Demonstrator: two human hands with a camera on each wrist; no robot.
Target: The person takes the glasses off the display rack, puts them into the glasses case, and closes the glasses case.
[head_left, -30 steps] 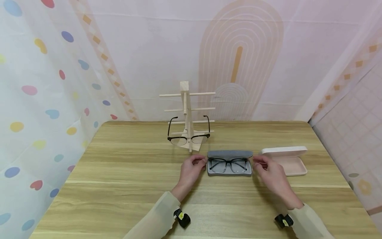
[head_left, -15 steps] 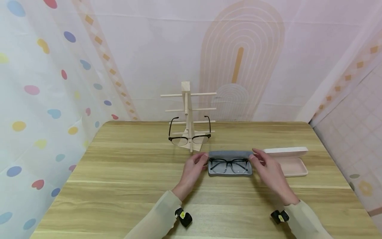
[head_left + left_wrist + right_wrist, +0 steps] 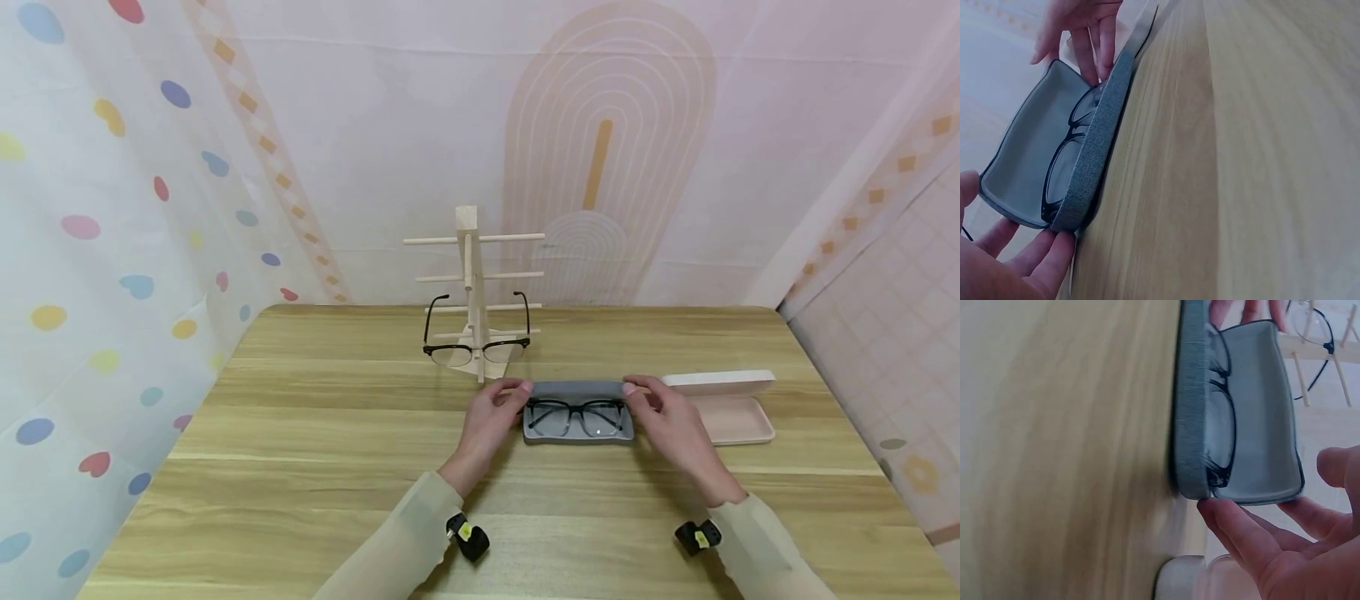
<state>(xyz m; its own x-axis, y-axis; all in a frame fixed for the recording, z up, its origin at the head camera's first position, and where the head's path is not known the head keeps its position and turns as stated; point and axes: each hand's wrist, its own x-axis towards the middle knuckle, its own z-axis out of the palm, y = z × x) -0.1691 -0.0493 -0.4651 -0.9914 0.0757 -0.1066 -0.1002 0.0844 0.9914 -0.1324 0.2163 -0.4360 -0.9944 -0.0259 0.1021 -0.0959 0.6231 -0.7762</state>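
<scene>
A grey glasses case (image 3: 578, 439) lies on the table with its lid (image 3: 1029, 144) raised. Black-framed eyeglasses (image 3: 574, 408) rest in it, lenses facing the front. My left hand (image 3: 489, 422) holds the case's left end, thumb at the lid's rim and fingers against the hinge end in the left wrist view. At the other end my right hand (image 3: 671, 425) holds the lid's right corner; in the right wrist view its fingertips (image 3: 1216, 509) touch the end of the case, and the thumb appears beside the lid.
Behind stands a wooden glasses rack (image 3: 476, 292) with pegs, carrying browline eyeglasses (image 3: 504, 342). To the right, past my right hand, sits a pale pink case (image 3: 738, 419) with its white lid up. Patterned cloth (image 3: 375, 150) hangs along the table's far edge.
Both hands have moved inward onto the grey case's ends, the right one leftward from beside the pink case. The lid has tipped slightly forward. The eyeglasses stay in place.
</scene>
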